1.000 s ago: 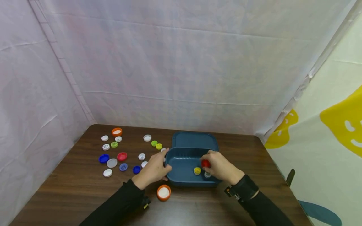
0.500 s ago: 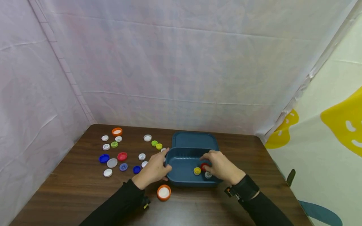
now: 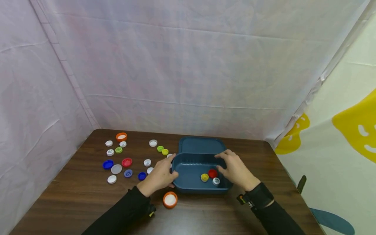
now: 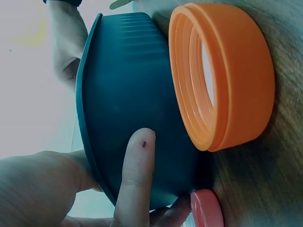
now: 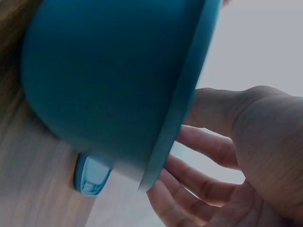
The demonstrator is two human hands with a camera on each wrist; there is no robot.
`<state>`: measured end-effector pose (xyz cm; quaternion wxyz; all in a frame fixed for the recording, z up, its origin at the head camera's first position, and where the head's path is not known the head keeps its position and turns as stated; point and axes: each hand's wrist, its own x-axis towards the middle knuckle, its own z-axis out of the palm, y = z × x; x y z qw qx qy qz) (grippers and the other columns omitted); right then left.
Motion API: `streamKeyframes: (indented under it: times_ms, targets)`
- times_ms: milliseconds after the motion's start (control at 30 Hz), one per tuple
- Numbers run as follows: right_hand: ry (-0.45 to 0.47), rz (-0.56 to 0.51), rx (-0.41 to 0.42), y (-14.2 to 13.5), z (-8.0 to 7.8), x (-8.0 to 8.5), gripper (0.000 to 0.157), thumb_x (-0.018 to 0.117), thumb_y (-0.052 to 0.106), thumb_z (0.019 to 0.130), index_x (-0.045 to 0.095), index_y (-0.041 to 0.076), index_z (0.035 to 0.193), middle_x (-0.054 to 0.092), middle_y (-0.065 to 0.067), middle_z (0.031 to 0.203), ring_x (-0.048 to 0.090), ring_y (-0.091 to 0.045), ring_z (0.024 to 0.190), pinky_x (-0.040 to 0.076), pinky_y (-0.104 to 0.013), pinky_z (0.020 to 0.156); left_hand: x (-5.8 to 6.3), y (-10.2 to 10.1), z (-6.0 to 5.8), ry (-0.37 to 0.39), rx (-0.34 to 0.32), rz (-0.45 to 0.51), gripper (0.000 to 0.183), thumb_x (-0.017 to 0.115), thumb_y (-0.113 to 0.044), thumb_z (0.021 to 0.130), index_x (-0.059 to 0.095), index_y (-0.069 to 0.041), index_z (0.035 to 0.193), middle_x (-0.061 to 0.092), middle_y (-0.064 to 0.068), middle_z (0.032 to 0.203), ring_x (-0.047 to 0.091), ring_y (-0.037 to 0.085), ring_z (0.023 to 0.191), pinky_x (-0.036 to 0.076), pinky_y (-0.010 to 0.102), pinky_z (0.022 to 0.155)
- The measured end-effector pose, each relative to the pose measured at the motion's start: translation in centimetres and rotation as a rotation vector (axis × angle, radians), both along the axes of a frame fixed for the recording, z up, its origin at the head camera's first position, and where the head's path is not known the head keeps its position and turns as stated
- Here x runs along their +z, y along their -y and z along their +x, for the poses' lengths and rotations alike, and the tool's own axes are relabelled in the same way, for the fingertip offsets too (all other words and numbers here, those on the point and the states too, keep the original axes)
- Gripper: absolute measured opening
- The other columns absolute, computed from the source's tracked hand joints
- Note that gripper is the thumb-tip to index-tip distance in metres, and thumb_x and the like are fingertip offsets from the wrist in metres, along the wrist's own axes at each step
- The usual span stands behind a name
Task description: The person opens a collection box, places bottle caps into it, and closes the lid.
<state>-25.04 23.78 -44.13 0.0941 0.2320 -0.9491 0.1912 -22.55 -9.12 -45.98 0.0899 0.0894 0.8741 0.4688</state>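
Observation:
A blue-grey plastic container stands on the table. My left hand grips its left wall, thumb at the rim and a finger along the outside. Inside lie a red bottle cap, a yellow cap and a white cap, grouped toward the right. Over the right rim hovers my right hand, fingers spread and holding nothing. Beside the container's near left corner sits an orange cap with a white inside. A pinkish cap shows near my left fingers in the left wrist view.
Behind the container lies its matching lid. Loose caps are scattered across the left of the brown table, among them a blue one, a red one and several white ones. A pale cloth hangs along the back edge.
My right hand has let go of the red cap inside the container and drawn back to the right and up toward the rim. The left hand stays in place.

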Motion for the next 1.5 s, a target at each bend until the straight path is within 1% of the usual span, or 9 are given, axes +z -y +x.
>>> streamKeyframes:
  times_ms: [67, 233, 333, 500, 800, 1000, 1233, 1367, 1500]
  targets:
    - [-0.010, -0.016, -0.035, -0.4, 0.0, -0.2, 0.044, 0.092, 0.007, 0.099, 0.080, 0.001, 0.140, 0.073, -0.024, 0.137, 0.073, -0.040, 0.122, 0.065, -0.057, 0.103, 0.0, -0.1, 0.0, 0.004, 0.001, 0.004, 0.088, 0.074, 0.001, 0.105, 0.033, -0.004, 0.183, 0.056, 0.035, 0.169, 0.074, 0.019, 0.063, 0.071, 0.040, 0.063]
    - [-0.015, -0.062, -0.095, -1.6, -0.4, -0.5, 0.057, 0.091, 0.007, 0.099, 0.071, -0.005, 0.151, 0.071, -0.029, 0.136, 0.069, -0.031, 0.104, 0.061, -0.048, 0.089, -0.1, 0.0, 0.0, 0.006, -0.004, 0.012, 0.088, 0.074, 0.001, 0.106, 0.033, -0.004, 0.183, 0.059, 0.036, 0.164, 0.075, 0.018, 0.063, 0.070, 0.038, 0.062]
    - [0.039, -0.101, -0.112, -2.3, -0.7, -0.6, 0.063, 0.088, 0.006, 0.102, 0.063, -0.010, 0.157, 0.073, -0.032, 0.135, 0.076, -0.033, 0.103, 0.068, -0.049, 0.088, -0.1, 0.1, 0.0, 0.006, -0.014, 0.017, 0.088, 0.074, 0.000, 0.106, 0.032, -0.003, 0.183, 0.060, 0.038, 0.163, 0.075, 0.019, 0.064, 0.070, 0.037, 0.061]
    - [0.197, -0.150, -0.129, -3.0, -0.8, -1.1, 0.063, 0.081, 0.010, 0.108, 0.056, -0.013, 0.161, 0.075, -0.035, 0.145, 0.083, -0.043, 0.120, 0.072, -0.053, 0.097, -0.5, 0.5, -0.3, -0.022, -0.053, 0.033, 0.087, 0.071, -0.001, 0.107, 0.030, -0.001, 0.183, 0.057, 0.041, 0.163, 0.075, 0.018, 0.064, 0.069, 0.034, 0.060]
    - [0.263, -0.175, -0.107, -3.3, -1.0, -1.6, 0.045, 0.076, 0.007, 0.108, 0.069, -0.013, 0.148, 0.079, -0.033, 0.140, 0.087, -0.040, 0.114, 0.074, -0.049, 0.092, 0.1, 0.1, 0.3, 0.014, 0.004, 0.011, 0.088, 0.074, 0.000, 0.106, 0.032, -0.005, 0.184, 0.058, 0.035, 0.168, 0.075, 0.019, 0.064, 0.070, 0.039, 0.062]
    - [0.286, -0.175, -0.122, -3.6, -0.9, -1.4, 0.045, 0.078, 0.009, 0.107, 0.071, -0.014, 0.145, 0.081, -0.033, 0.137, 0.086, -0.041, 0.119, 0.073, -0.047, 0.092, 0.2, 0.1, 0.1, 0.010, -0.002, 0.006, 0.089, 0.073, 0.001, 0.105, 0.031, -0.005, 0.184, 0.059, 0.036, 0.165, 0.075, 0.019, 0.063, 0.070, 0.038, 0.063]
    - [0.476, -0.303, -0.147, -3.6, -0.2, -0.9, 0.057, 0.078, 0.002, 0.105, 0.060, -0.015, 0.157, 0.075, -0.040, 0.142, 0.087, -0.027, 0.082, 0.069, -0.040, 0.056, 0.2, 0.2, 0.0, 0.015, 0.003, 0.006, 0.089, 0.073, 0.000, 0.106, 0.032, -0.006, 0.184, 0.057, 0.034, 0.169, 0.075, 0.019, 0.063, 0.071, 0.040, 0.063]
    - [0.483, -0.318, -0.133, -3.6, -0.1, -0.9, 0.057, 0.078, 0.000, 0.105, 0.059, -0.017, 0.156, 0.075, -0.042, 0.141, 0.084, -0.024, 0.072, 0.069, -0.041, 0.055, 0.2, 0.3, 0.0, 0.007, -0.009, 0.012, 0.087, 0.074, 0.000, 0.106, 0.034, -0.005, 0.183, 0.061, 0.034, 0.164, 0.075, 0.018, 0.064, 0.070, 0.039, 0.063]
    - [0.491, -0.325, -0.146, -3.6, -0.2, -1.0, 0.056, 0.077, 0.000, 0.106, 0.060, -0.016, 0.156, 0.076, -0.041, 0.141, 0.081, -0.023, 0.064, 0.069, -0.043, 0.055, 0.5, 0.7, 0.1, -0.022, -0.019, -0.022, 0.083, 0.076, -0.005, 0.108, 0.037, -0.005, 0.182, 0.076, 0.027, 0.133, 0.075, 0.021, 0.064, 0.068, 0.036, 0.060]
